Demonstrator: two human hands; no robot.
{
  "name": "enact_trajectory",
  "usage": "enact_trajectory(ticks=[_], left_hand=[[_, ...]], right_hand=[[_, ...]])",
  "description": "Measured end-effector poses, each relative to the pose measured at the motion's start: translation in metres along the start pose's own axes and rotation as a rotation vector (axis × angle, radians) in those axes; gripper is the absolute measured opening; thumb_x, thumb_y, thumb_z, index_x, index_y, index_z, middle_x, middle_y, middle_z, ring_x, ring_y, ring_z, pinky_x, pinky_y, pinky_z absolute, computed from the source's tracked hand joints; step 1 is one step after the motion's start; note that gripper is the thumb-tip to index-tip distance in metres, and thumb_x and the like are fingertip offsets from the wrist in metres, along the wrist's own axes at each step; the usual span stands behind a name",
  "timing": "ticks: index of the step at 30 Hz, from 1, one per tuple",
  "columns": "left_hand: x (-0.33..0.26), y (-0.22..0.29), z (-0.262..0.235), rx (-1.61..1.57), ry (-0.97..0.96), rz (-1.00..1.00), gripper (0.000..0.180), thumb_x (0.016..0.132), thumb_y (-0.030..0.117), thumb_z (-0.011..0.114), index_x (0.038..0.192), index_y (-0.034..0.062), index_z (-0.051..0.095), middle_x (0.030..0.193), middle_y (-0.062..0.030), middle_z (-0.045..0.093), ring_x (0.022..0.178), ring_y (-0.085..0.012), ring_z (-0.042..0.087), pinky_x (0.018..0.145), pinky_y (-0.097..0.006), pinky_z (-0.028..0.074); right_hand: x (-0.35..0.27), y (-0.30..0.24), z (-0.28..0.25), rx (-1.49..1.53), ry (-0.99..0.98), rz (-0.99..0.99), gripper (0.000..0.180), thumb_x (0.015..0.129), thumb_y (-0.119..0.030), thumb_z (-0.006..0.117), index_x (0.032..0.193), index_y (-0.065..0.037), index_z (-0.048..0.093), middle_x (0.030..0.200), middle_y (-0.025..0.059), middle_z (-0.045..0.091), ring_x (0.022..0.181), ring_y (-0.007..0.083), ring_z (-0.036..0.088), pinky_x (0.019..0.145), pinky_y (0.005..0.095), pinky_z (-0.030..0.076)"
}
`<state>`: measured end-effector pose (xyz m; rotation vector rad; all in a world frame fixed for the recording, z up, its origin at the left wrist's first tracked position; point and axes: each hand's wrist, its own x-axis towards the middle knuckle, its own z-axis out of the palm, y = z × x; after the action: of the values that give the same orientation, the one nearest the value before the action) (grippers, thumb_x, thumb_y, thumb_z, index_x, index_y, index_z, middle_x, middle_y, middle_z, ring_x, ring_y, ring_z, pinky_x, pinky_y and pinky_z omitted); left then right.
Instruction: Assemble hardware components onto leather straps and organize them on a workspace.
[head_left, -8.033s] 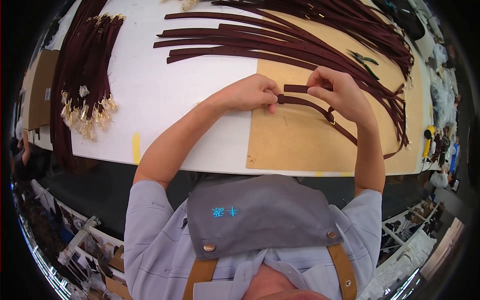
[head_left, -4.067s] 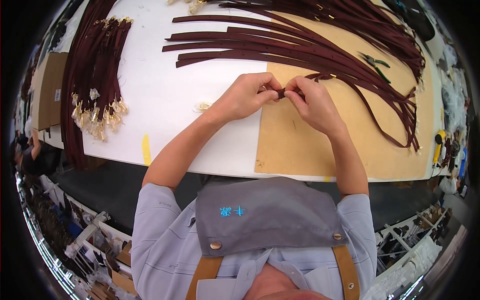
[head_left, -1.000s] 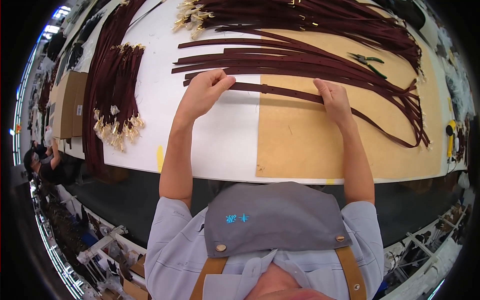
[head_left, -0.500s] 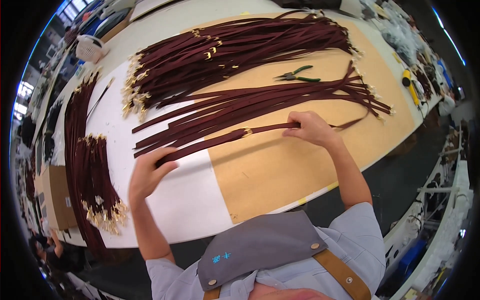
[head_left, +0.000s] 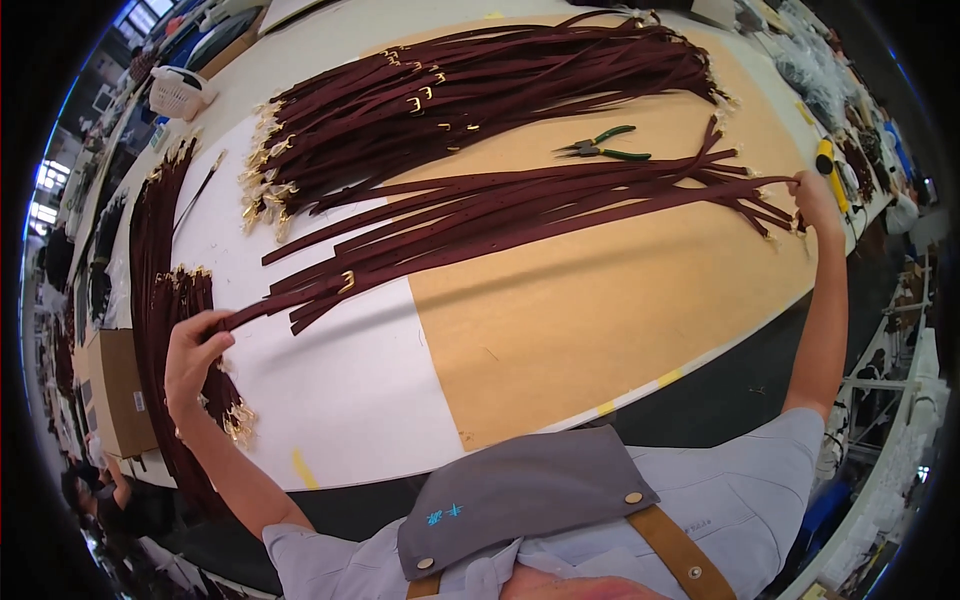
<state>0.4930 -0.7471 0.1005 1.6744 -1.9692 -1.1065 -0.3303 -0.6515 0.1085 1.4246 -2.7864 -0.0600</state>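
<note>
A long dark-maroon strap point(head_left: 440, 256) with a gold buckle point(head_left: 347, 282) is stretched between my two hands, slanting up to the right above the table. My left hand point(head_left: 196, 358) pinches its left end, close to the hanging strap bundle. At the far right, my right hand point(head_left: 816, 203) is closed on its other end, near the table's edge. Just behind the held strap lies a loose row of similar straps point(head_left: 480, 190), with metal clasps at their right ends. Farther back is a big heap of maroon straps point(head_left: 500, 85) with gold buckles and wrapped clasps.
Green-handled pliers point(head_left: 605, 150) lie between heap and row. On the left, more straps point(head_left: 150, 260) drape over the table edge beside a cardboard box point(head_left: 118, 390). A white basket point(head_left: 180, 95) stands at the back left. A yellow tool point(head_left: 826, 158) lies at the right edge.
My hands have spread apart, the left going left and the right moving far right. The strap is drawn out longer between them, and its buckle has shifted left.
</note>
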Motion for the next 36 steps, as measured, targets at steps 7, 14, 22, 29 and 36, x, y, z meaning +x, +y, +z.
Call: enact_trajectory(ticks=[7,14,22,29,36], left_hand=[[0.165,0.073,0.054,0.583,0.305,0.366,0.042,0.083,0.032,0.071,0.116,0.0068,0.067,0.110,-0.0165,0.067,0.098,-0.0302,0.065,0.085,-0.037,0.048],[0.174,0.056,0.149,0.368,0.066,0.418,0.028,0.086,0.016,0.068,0.110,0.0012,0.067,0.091,-0.0133,0.063,0.084,-0.0280,0.062,0.076,-0.035,0.049],[0.198,0.044,0.179,0.509,0.398,0.570,0.033,0.081,0.019,0.072,0.107,0.0018,0.060,0.098,-0.0141,0.057,0.094,-0.0332,0.055,0.080,-0.043,0.045],[0.256,0.034,0.195,0.616,0.506,0.551,0.026,0.081,0.023,0.072,0.094,0.0072,0.056,0.095,-0.0104,0.051,0.094,-0.0307,0.053,0.076,-0.043,0.041],[0.268,0.042,0.174,0.620,0.468,0.361,0.026,0.079,0.021,0.073,0.095,0.0063,0.059,0.099,-0.0109,0.055,0.100,-0.0314,0.054,0.080,-0.046,0.042]], right_hand=[[0.151,-0.013,-0.050,-0.040,0.792,-0.421,0.033,0.080,-0.011,0.069,0.111,0.000,0.063,0.109,0.0198,0.065,0.098,0.0378,0.063,0.084,0.0428,0.049],[-0.029,-0.216,0.042,0.382,-0.033,-0.717,0.026,0.083,-0.015,0.068,0.103,0.002,0.065,0.103,0.0197,0.064,0.098,0.0363,0.061,0.085,0.0409,0.048],[-0.009,-0.218,0.120,0.424,0.008,-0.682,0.021,0.084,-0.014,0.065,0.097,0.002,0.066,0.100,0.0198,0.063,0.098,0.0364,0.060,0.088,0.0415,0.047],[0.009,-0.237,0.135,0.484,0.162,-0.616,0.033,0.087,-0.019,0.065,0.111,0.002,0.060,0.111,0.0200,0.060,0.108,0.0353,0.057,0.094,0.0406,0.045],[0.025,-0.211,0.105,0.577,0.158,-0.503,0.017,0.083,-0.008,0.062,0.095,0.003,0.066,0.103,0.0224,0.064,0.099,0.0378,0.061,0.088,0.0427,0.047]])
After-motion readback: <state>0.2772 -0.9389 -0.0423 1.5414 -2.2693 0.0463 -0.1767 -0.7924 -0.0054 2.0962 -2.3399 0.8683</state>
